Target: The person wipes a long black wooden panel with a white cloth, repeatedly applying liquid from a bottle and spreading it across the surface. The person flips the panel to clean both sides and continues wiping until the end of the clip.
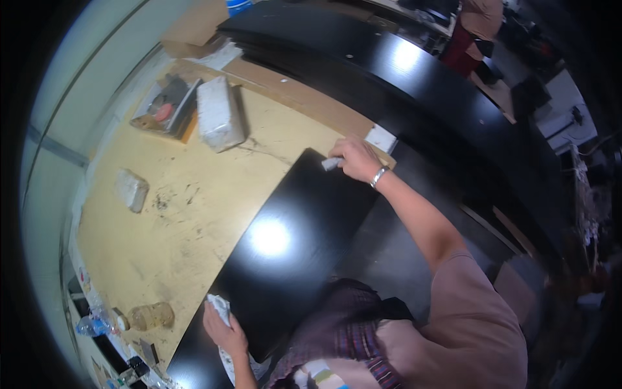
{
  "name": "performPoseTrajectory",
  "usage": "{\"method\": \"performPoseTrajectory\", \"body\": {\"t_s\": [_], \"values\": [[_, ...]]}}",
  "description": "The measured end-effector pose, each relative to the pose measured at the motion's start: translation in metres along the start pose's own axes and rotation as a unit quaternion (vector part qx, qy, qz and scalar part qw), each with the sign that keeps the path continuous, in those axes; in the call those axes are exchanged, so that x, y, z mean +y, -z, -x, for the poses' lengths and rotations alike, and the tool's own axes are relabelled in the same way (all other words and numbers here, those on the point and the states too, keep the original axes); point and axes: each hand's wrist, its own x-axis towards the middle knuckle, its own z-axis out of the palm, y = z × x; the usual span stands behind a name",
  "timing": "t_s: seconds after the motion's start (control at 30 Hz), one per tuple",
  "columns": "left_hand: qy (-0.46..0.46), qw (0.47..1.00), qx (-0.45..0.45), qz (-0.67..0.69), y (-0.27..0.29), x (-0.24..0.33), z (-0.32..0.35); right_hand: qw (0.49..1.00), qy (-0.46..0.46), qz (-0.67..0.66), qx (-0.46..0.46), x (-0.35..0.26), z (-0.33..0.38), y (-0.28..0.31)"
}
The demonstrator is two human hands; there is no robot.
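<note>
We're seemingly wiping the black board (310, 206), right hand (356, 157) pinching a pale pad (332, 163) at its far end, left hand (227, 334) clutching white cloth (220, 307), steady pressure wanted next.

- The black board (304, 220) is flat, long and smooth, with a glossy finish that throws back a round white glare left of the frame's centre; its far corner looks rounded.
- It lies face up and slanted, running from just above the centre of the frame down toward the lower left, its near part partly covered.
- The white crumpled cloth or paper (221, 307) is held, bunched, over the board's left edge, low and left of centre.
- The small pale grey wad (332, 163) is held at the board's far end, above centre; its material is unclear.
</note>
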Motion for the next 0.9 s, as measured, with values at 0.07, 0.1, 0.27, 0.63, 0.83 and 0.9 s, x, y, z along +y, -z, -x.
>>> {"method": "performPoseTrajectory", "body": {"t_s": [0.07, 0.1, 0.27, 0.63, 0.83, 0.9], "values": [[-0.033, 0.999, 0.014, -0.015, -0.007, -0.003, 0.002, 1.000, -0.017, 0.007, -0.018, 0.007, 0.045, 0.015], [-0.042, 0.997, 0.047, -0.043, 0.023, -0.013, -0.016, 0.999, -0.030, -0.029, 0.014, -0.008, 0.054, 0.010], [-0.031, 0.999, 0.026, -0.002, -0.007, 0.003, 0.006, 0.992, -0.124, 0.006, 0.028, 0.017, 0.158, 0.050], [-0.056, 0.997, 0.049, -0.030, -0.005, -0.008, -0.004, 0.953, -0.189, -0.115, 0.208, -0.015, 0.144, -0.004], [-0.070, 0.996, 0.054, -0.030, -0.007, -0.009, -0.003, 0.959, -0.165, -0.107, 0.204, -0.016, 0.158, -0.005], [-0.069, 0.996, 0.054, -0.026, -0.006, -0.009, -0.003, 0.950, -0.159, -0.110, 0.245, -0.009, 0.152, -0.002]]}}
